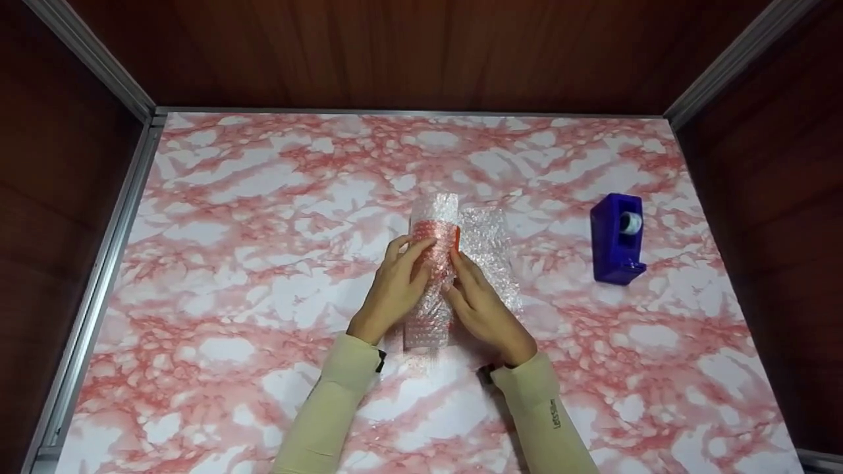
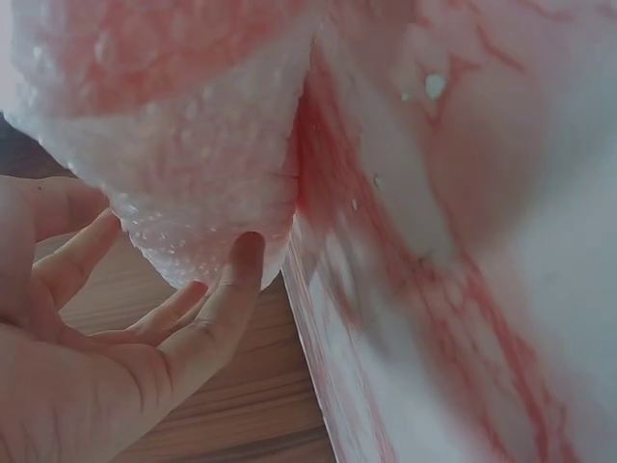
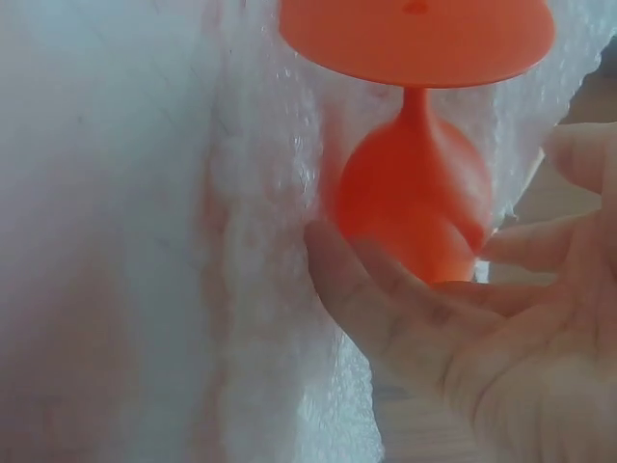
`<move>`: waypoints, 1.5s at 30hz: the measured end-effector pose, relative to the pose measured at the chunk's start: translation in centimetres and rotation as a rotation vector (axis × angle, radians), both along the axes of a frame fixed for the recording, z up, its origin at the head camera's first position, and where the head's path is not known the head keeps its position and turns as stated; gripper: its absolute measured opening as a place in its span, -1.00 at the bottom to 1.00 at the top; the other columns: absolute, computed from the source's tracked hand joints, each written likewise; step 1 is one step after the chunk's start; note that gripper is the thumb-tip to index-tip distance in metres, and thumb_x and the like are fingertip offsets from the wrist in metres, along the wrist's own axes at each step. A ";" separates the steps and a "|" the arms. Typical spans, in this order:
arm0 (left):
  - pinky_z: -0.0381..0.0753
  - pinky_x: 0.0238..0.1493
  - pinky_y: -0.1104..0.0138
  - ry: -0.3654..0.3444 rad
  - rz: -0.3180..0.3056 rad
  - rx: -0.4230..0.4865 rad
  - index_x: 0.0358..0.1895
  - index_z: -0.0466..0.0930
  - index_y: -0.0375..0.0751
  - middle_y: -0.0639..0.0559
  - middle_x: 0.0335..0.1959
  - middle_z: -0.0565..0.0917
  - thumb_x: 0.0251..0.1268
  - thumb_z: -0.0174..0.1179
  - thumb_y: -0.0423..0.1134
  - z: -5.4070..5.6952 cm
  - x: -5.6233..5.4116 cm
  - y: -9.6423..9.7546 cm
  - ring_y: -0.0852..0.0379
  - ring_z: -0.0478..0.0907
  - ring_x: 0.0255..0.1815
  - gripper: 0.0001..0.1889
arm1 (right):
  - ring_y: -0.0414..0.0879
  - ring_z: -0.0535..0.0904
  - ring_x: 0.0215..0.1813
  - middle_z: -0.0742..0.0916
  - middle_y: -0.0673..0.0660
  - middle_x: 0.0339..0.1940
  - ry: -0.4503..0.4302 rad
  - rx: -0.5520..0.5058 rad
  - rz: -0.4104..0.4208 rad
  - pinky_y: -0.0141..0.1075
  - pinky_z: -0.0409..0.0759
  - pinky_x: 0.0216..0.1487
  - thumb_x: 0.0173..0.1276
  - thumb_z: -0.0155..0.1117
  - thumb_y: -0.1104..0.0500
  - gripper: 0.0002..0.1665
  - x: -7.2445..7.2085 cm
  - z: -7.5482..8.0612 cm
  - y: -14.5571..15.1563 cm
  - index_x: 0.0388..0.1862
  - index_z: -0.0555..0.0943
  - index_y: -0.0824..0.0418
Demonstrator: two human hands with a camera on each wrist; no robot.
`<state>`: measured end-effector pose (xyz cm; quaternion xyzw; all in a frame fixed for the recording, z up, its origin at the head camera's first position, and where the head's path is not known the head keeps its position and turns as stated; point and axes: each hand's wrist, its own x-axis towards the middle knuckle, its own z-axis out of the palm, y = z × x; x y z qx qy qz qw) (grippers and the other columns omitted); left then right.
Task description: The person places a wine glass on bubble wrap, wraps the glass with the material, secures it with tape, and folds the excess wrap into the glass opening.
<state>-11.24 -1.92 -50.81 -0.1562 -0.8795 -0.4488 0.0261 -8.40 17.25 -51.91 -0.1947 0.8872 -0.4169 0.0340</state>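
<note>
Bubble wrap (image 1: pixel 428 332) mid-table, part rolled into a loose tube, the rest lying as a flap off its right side on the pink-and-white table (image 1: pixel 263 368). Orange goblet (image 3: pixel 415 183) is in at the wrap; from the right wrist I get foot, stem and bowl uncovered, while from above only an orange edge shows at the tube's right side. Reddish patch through the plastic too, can't tell what that is.

Left hand (image 1: pixel 395 280): grasping the tube lightly from its left side, thumb and fingers either side of the wrap. Right hand (image 1: pixel 487 306): grasping the goblet around the bowl, wrap bunched in with it, no sign of hard squeezing.

Handling, my guess: goblet looks like thin plastic, so light, fairly stiff, smooth and a bit slippery; narrow stem is likely the weak spot. Best hold is round the bowl, not the stem or the rim of the foot. Wrap is soft, springy, weighs next to nothing, and would probably unroll if let go; hold it with flat fingers along the tube so the bubbles don't pop.

Blue tape dispenser (image 1: pixel 609 247) stands well apart to the right, untouched.
</note>
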 end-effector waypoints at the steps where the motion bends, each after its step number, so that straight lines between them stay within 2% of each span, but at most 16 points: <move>1: 0.52 0.14 0.05 0.000 0.002 0.002 0.38 0.49 -0.08 -0.29 0.38 0.31 0.49 0.13 -0.25 0.0 0.0 0.0 -0.16 0.53 0.16 -0.57 | 0.24 0.30 0.44 0.19 0.33 0.57 -0.001 0.004 -0.004 0.04 0.24 0.42 0.62 0.02 0.05 -0.21 0.0 0.0 0.0 0.65 -0.04 0.22; 7: 0.48 0.21 0.07 -0.011 0.012 0.008 0.39 0.46 -0.11 -0.26 0.38 0.32 0.48 0.13 -0.27 0.0 -0.1 -0.1 -0.15 0.50 0.21 -0.55 | 0.27 0.21 0.49 0.11 0.35 0.59 0.009 0.019 -0.007 0.09 0.19 0.43 0.62 0.01 0.01 -0.20 -0.1 -0.2 0.0 0.65 -0.04 0.23; 13: 0.53 0.10 0.12 0.010 -0.017 -0.006 0.44 0.41 -0.16 -0.27 0.40 0.30 0.46 0.10 -0.35 -0.1 -0.3 -0.4 -0.14 0.50 0.16 -0.50 | 0.22 0.11 0.54 0.08 0.33 0.61 -0.047 0.039 -0.007 0.06 0.12 0.46 0.63 -0.01 -0.04 -0.17 -0.1 0.0 -0.1 0.66 -0.09 0.20; 19: 0.50 0.16 0.11 0.004 -0.006 -0.010 0.44 0.42 -0.12 -0.24 0.42 0.30 0.47 0.15 -0.32 -0.2 -0.3 -0.7 -0.12 0.50 0.19 -0.50 | 0.19 0.01 0.57 0.06 0.33 0.62 -0.063 0.050 0.013 0.08 0.04 0.49 0.61 -0.04 -0.15 -0.12 -0.2 0.0 -0.2 0.67 -0.13 0.17; 22: 0.53 0.11 0.14 -0.007 0.002 -0.007 0.44 0.42 -0.10 -0.23 0.42 0.29 0.48 0.15 -0.29 -0.3 -0.3 -0.8 -0.08 0.55 0.09 -0.51 | 0.16 0.00 0.58 0.05 0.29 0.63 -0.077 0.054 0.020 0.09 0.04 0.48 0.61 -0.03 -0.15 -0.12 -0.2 -0.1 -0.1 0.68 -0.15 0.08; 24: 0.57 0.01 0.17 -0.017 0.005 -0.001 0.45 0.41 -0.09 -0.22 0.41 0.28 0.49 0.14 -0.28 -0.3 -0.2 -0.8 -0.03 0.59 -0.06 -0.51 | 0.14 0.00 0.58 0.05 0.26 0.63 -0.089 0.052 0.021 0.08 0.05 0.48 0.61 -0.02 -0.13 -0.13 -0.3 -0.1 -0.1 0.68 -0.16 0.03; 29: 0.58 -0.21 0.24 -0.017 0.006 -0.004 0.46 0.40 -0.06 -0.25 0.40 0.25 0.51 0.13 -0.25 -0.4 -0.1 -0.9 0.10 0.52 -0.37 -0.50 | 0.08 -0.01 0.59 0.05 0.19 0.64 -0.118 0.050 0.030 0.03 0.03 0.50 0.62 -0.05 -0.14 -0.14 -0.6 -0.2 0.0 0.68 -0.19 0.00; 32: 0.58 -0.18 0.25 0.001 -0.002 -0.025 0.46 0.41 -0.03 -0.27 0.39 0.24 0.52 0.13 -0.23 -0.4 -0.1 -0.8 0.11 0.53 -0.33 -0.51 | 0.08 -0.02 0.59 0.06 0.21 0.64 -0.127 0.048 0.026 0.01 0.00 0.51 0.61 -0.07 -0.18 -0.13 -0.6 -0.1 0.0 0.68 -0.18 0.05; 34: 0.57 -0.08 0.24 0.015 0.000 -0.043 0.45 0.42 -0.02 -0.27 0.38 0.24 0.52 0.13 -0.23 -0.4 -0.1 -0.7 0.08 0.54 -0.21 -0.52 | 0.10 0.00 0.58 0.07 0.23 0.63 -0.125 0.040 0.020 0.02 0.00 0.51 0.61 -0.06 -0.19 -0.12 -0.6 -0.1 0.1 0.67 -0.15 0.09; 35: 0.57 -0.05 0.23 0.023 0.000 -0.053 0.45 0.43 -0.01 -0.27 0.38 0.25 0.52 0.13 -0.23 -0.4 -0.2 -0.6 0.06 0.55 -0.16 -0.53 | 0.12 0.03 0.57 0.08 0.25 0.63 -0.119 0.036 0.015 0.02 0.02 0.50 0.61 -0.06 -0.19 -0.12 -0.6 0.0 0.1 0.67 -0.14 0.11; 37: 0.56 -0.02 0.21 0.040 0.001 -0.067 0.43 0.45 -0.02 -0.28 0.36 0.26 0.50 0.14 -0.24 -0.3 -0.2 -0.4 0.02 0.54 -0.11 -0.53 | 0.18 0.23 0.49 0.07 0.29 0.62 -0.101 0.033 0.004 0.06 0.11 0.47 0.61 -0.05 -0.18 -0.12 -0.5 0.0 0.1 0.66 -0.10 0.16; 40: 0.57 -0.04 0.17 0.085 -0.002 -0.074 0.41 0.47 -0.08 -0.32 0.32 0.30 0.48 0.15 -0.27 -0.1 -0.2 -0.1 -0.03 0.54 -0.10 -0.53 | 0.21 0.33 0.42 0.06 0.32 0.62 -0.039 0.046 -0.019 0.08 0.23 0.42 0.61 -0.02 -0.13 -0.14 -0.3 0.1 0.1 0.65 -0.06 0.23; 42: 0.59 -0.09 0.17 0.115 -0.003 -0.075 0.39 0.48 -0.12 -0.36 0.30 0.32 0.47 0.17 -0.29 0.0 -0.2 0.0 -0.04 0.55 -0.14 -0.54 | 0.22 0.31 0.43 0.05 0.33 0.61 0.017 0.054 -0.028 0.09 0.24 0.41 0.61 0.00 -0.09 -0.15 -0.2 0.1 0.1 0.64 -0.04 0.27; 45: 0.59 -0.12 0.17 0.134 0.002 -0.081 0.39 0.48 -0.13 -0.38 0.29 0.33 0.47 0.17 -0.30 0.0 -0.1 0.0 -0.04 0.54 -0.15 -0.55 | 0.16 0.10 0.55 0.09 0.28 0.62 0.081 0.064 -0.024 0.04 0.14 0.47 0.61 0.01 -0.06 -0.18 -0.1 0.2 0.0 0.63 -0.01 0.28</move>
